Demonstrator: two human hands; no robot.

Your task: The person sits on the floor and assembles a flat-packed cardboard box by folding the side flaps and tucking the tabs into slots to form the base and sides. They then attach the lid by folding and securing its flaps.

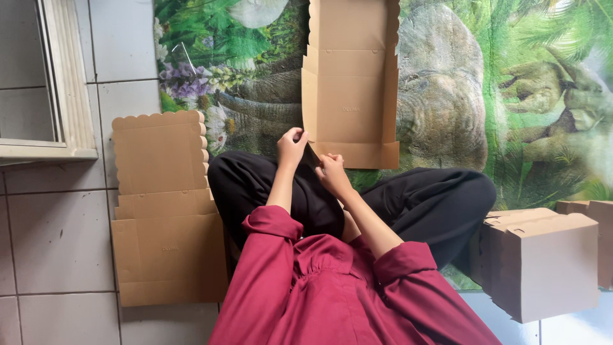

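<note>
Here, left hand [291, 147]: fingers curled together, pinching the near corner of a flat cardboard box blank [350, 83]. Right hand [331, 171]: fingers closed on the same near edge, just beside the left hand, a small dark fold of the blank showing between them. The blank lies unfolded on a printed mat with elephants and foliage [511, 96], scalloped side edges showing, its near edge touching the person's black-trousered knees [421, 204]. Red sleeves [268, 281] are pushed up the forearms, nearer the camera than the blank. A second flat blank [163, 211], also scalloped, lies on the pale tiled floor [57, 243] to the left of the held blank. Assembled cardboard boxes [543, 262] stand to the right of the held blank, beside the knee. A white frame [64, 83] lies far left of it.
</note>
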